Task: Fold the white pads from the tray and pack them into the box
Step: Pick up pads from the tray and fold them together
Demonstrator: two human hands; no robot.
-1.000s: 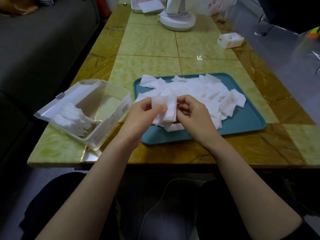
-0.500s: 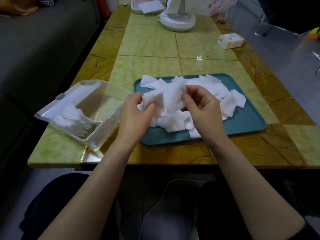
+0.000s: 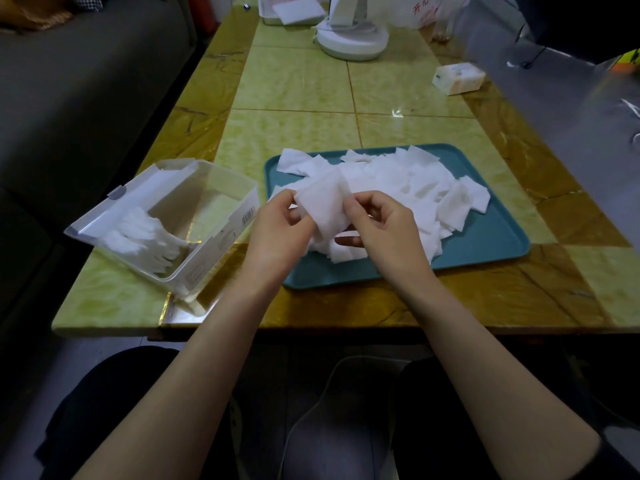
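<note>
A teal tray (image 3: 485,237) in front of me carries a loose heap of white pads (image 3: 408,181). Above its left part I hold one white pad (image 3: 325,206) between both hands. My left hand (image 3: 277,233) pinches its left edge and my right hand (image 3: 384,226) pinches its right edge. The pad hangs bent between them. To the left stands a clear plastic box (image 3: 207,237), lid open, with a row of folded pads (image 3: 138,237) at its left end.
The tiled table's near edge (image 3: 311,329) runs just below the tray. A white fan base (image 3: 351,39) and a container with paper (image 3: 294,12) stand far back. A small white box (image 3: 457,77) sits at the right. A dark sofa (image 3: 86,81) lies left.
Both hands lifted a pad off the heap, raised it and turned it. They have since come back down a little, with the pad stretched between them.
</note>
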